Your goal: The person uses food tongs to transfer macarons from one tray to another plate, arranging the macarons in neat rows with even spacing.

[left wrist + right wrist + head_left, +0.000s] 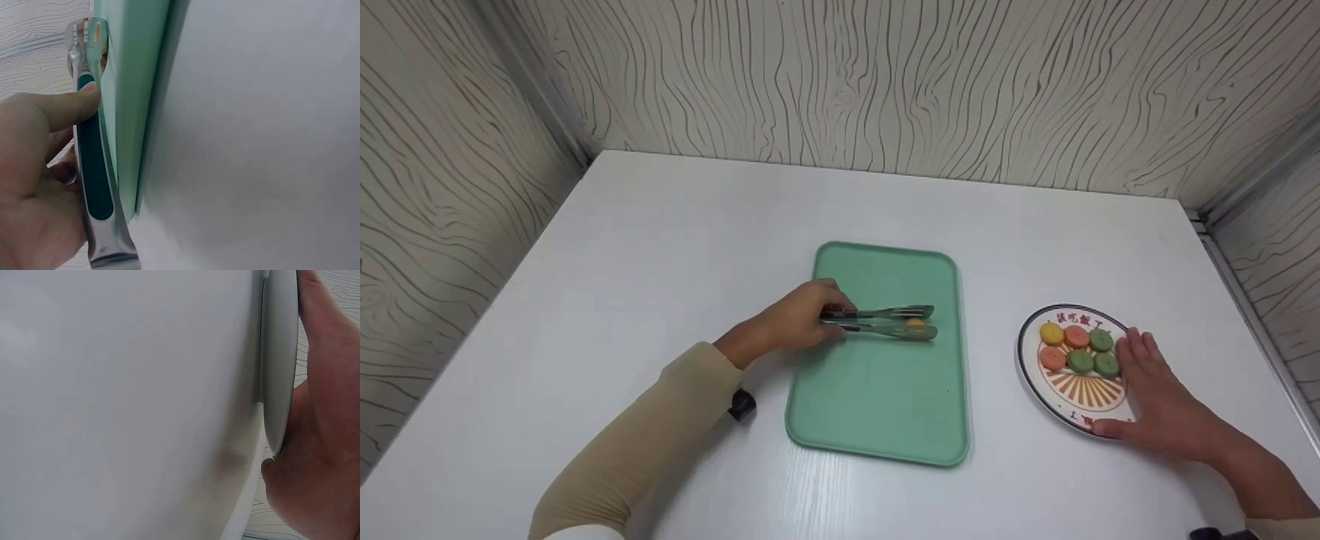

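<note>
My left hand (808,315) grips metal tongs (95,163) with dark green inlays on the handle, thumb on one arm. The tongs' slotted tips reach over a green tray (877,405). Between the tips sits a small orange-yellow round piece (915,322), partly hidden; whether both tips touch it I cannot tell. My right hand (1166,405) rests against the right side of a patterned plate (1033,375), fingers extended along the rim and thumb at the near edge. On the plate lie a yellow macaron (1051,334), two orange-pink macarons (1077,337) and three green macarons (1081,361).
A white table (697,225) carries the tray in its middle and the plate on the right. Wood-grain patterned panels (840,90) stand behind and at both sides. A strip of tabletop separates tray and plate.
</note>
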`<state>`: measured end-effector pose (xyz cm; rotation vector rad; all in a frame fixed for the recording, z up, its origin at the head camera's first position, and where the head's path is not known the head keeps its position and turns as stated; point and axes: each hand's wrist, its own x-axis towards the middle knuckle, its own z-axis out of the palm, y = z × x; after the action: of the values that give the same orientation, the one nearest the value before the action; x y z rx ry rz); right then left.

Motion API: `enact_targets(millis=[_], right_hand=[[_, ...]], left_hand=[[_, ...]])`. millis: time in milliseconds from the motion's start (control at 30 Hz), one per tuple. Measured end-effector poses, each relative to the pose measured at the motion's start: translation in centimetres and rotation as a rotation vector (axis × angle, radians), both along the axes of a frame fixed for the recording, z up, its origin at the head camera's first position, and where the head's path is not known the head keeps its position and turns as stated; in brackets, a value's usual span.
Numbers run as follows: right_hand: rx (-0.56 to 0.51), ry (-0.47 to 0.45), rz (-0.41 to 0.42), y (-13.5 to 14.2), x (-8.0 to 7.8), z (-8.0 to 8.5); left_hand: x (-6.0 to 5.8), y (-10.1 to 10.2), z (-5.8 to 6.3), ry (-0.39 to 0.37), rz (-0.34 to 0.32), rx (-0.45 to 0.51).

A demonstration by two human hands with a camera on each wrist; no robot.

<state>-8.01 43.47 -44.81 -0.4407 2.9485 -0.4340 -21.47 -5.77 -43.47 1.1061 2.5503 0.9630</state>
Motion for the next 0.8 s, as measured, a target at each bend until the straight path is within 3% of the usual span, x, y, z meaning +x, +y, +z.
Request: enact_targets(millis=[567, 800], right_hand=[[-0.005, -0.020, -0.021, 0.04, -0.10, 0.03], [0.008, -0.003, -0.008, 0.01, -0.06, -0.06]], left_hand=[[-0.15, 0.01, 0.01, 0.003, -0.007, 0.022], [0.06, 0.01, 0.11, -0.044, 0.013, 0.027]])
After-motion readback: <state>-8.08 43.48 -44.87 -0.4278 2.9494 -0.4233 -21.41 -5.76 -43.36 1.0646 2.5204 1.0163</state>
